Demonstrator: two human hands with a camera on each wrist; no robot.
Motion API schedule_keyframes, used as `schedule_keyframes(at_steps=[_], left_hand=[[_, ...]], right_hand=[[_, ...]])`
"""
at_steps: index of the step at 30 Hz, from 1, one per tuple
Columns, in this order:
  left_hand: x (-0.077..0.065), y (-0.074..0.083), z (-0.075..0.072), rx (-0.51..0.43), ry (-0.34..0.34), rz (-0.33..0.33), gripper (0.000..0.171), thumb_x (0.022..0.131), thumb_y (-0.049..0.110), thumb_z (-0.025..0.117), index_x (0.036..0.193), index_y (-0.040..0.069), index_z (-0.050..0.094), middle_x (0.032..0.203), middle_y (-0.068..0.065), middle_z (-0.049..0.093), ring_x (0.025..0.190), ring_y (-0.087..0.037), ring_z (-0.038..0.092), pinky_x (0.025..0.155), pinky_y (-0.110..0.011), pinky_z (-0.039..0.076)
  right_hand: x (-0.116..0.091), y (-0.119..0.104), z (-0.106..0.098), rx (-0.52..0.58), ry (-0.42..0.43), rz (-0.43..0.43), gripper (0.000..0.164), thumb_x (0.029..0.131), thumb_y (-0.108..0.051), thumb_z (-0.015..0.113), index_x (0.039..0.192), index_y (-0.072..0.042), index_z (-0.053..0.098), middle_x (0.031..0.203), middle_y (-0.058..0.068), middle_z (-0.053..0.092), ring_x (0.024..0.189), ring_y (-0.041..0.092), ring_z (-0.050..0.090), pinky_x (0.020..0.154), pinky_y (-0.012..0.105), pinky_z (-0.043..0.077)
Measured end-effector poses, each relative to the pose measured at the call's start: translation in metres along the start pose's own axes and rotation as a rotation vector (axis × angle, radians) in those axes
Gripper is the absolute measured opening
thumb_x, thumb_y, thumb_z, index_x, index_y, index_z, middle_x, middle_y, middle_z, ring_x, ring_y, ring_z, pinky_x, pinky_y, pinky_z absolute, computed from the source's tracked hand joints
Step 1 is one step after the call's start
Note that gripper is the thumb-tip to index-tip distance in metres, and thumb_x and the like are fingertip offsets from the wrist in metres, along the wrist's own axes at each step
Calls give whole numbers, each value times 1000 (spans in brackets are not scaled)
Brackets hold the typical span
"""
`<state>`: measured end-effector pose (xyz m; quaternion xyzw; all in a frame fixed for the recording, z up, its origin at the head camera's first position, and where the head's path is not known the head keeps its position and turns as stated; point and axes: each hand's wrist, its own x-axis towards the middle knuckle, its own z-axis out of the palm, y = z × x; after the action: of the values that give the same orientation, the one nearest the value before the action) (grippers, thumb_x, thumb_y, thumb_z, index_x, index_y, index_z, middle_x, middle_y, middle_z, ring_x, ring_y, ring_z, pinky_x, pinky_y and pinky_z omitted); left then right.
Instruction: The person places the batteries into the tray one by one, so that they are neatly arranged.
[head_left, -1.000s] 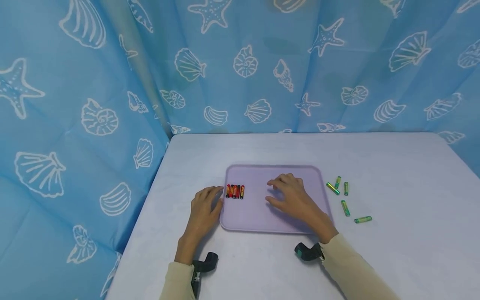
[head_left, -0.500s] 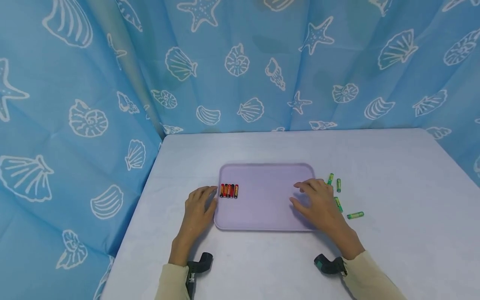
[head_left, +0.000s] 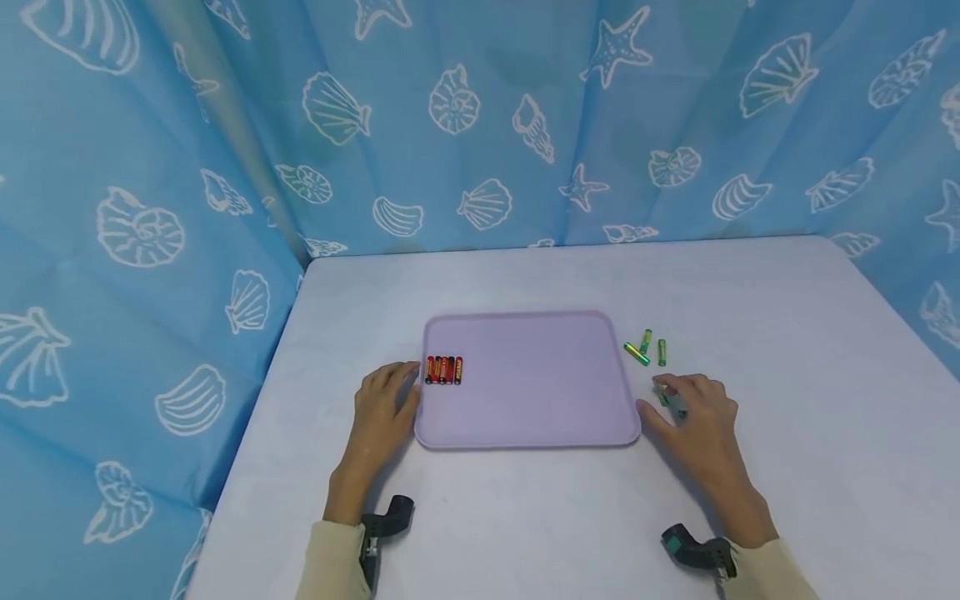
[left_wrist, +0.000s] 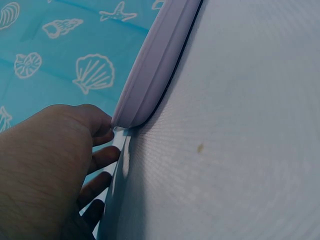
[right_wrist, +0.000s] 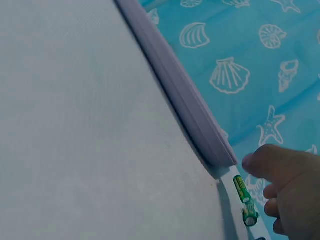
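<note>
A lilac tray [head_left: 540,383] lies on the table, with several red-and-black batteries [head_left: 444,370] lined up side by side at its left end. My left hand [head_left: 381,412] rests by the tray's left rim, fingertips right at the edge and fingers loosely bent; the left wrist view shows the hand [left_wrist: 55,160] beside the tray corner. Just off the tray's right side, my right hand [head_left: 697,425] hovers with thumb and fingers apart over green batteries [head_left: 662,395], partly hidden by the fingers. In the right wrist view, green batteries [right_wrist: 241,188] appear beyond the thumb.
Farther back, right of the tray, lie three more green batteries [head_left: 637,353]. A white cloth covers the table [head_left: 525,517]. A blue curtain [head_left: 480,125] with white shell prints closes off the back and left. Black camera mounts [head_left: 701,553] sit on both wrists.
My right hand has moved right, from over the tray to the green batteries beyond its right edge. My left hand has stayed by the left rim. The head view has shifted slightly.
</note>
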<state>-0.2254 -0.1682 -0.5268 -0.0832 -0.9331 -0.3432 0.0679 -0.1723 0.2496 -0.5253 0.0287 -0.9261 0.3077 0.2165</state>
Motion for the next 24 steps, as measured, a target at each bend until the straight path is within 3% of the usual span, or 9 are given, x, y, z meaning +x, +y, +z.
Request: schedule_keyframes(at_steps=[15, 24], left_hand=[[0, 1, -3, 19, -21, -26, 40, 103, 25, 54, 142, 14, 56, 142, -11, 50, 138, -34, 34, 114, -55, 20], [0, 4, 0, 18, -22, -39, 41, 103, 25, 54, 142, 14, 55, 143, -12, 50, 138, -34, 34, 115, -55, 19]], right_hand=[[-16, 13, -19, -127, 22, 264, 54, 84, -26, 79, 123, 6, 59, 112, 22, 51, 115, 45, 38, 87, 63, 27], [-19, 15, -24, -203, -19, 380, 63, 84, -35, 78, 125, 8, 56, 116, 26, 49, 115, 46, 37, 88, 64, 28]])
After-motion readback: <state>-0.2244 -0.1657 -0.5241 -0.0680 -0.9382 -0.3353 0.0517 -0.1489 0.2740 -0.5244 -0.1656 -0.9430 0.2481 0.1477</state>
